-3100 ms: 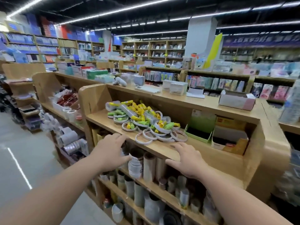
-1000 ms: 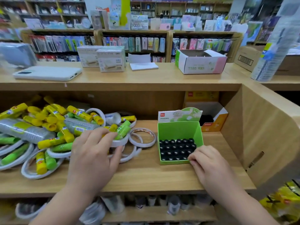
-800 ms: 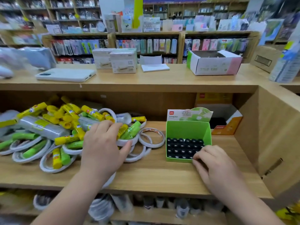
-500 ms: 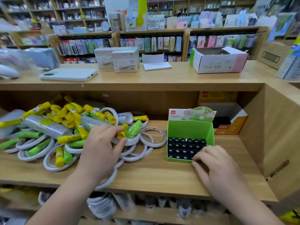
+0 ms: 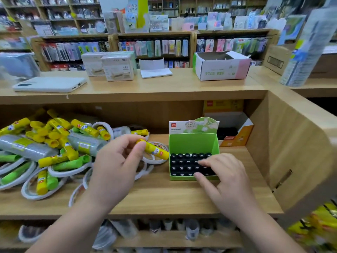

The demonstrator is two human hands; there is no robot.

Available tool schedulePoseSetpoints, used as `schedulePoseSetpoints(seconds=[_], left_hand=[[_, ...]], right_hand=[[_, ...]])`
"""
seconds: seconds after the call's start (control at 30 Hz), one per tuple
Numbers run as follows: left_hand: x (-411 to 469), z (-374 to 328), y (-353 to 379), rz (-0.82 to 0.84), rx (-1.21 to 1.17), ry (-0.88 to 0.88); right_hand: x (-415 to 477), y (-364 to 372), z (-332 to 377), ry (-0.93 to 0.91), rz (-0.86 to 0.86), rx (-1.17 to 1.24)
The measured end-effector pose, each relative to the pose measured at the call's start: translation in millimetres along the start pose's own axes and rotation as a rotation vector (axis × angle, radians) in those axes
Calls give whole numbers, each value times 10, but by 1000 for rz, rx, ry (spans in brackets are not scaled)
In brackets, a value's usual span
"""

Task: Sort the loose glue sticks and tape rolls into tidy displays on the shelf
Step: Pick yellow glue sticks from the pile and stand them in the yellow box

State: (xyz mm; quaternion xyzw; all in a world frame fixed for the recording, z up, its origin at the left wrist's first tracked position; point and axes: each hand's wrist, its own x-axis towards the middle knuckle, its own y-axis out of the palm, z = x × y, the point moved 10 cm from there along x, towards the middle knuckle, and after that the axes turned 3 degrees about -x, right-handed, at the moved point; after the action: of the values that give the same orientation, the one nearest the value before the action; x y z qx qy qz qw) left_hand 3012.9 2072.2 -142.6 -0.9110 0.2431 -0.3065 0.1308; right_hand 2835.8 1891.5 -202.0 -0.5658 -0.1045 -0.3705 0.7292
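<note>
The left hand [image 5: 116, 161] now pinches a yellow glue stick [image 5: 157, 152] off the left pile [image 5: 54, 143], flat right hand [image 5: 225, 177] steadying the green box [image 5: 193, 143]: sorting begins.

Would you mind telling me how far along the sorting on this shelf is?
Done: the green display box looks filled with rows of black caps. In hand: the left hand pinches one yellow glue stick beside that box, while the right hand rests on its front. Left: nearly everything, as the pile of glue sticks and the tape rolls lie jumbled on the shelf.
</note>
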Motion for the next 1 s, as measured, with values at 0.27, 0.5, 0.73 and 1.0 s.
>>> schedulePoseSetpoints(seconds=[0.27,0.5,0.73,1.0], left_hand=[[-44,-51,584,184,-147,-43],[-164,-151,975,348,164,156],[-158,55,1346,403,725,419],[164,167,1333,355,801,272]], right_hand=[[164,30,341,-45,48,280],[194,-254,-148,166,-97,324],[163,-223,-634,307,-17,151],[414,130,-827,314,268,-58]])
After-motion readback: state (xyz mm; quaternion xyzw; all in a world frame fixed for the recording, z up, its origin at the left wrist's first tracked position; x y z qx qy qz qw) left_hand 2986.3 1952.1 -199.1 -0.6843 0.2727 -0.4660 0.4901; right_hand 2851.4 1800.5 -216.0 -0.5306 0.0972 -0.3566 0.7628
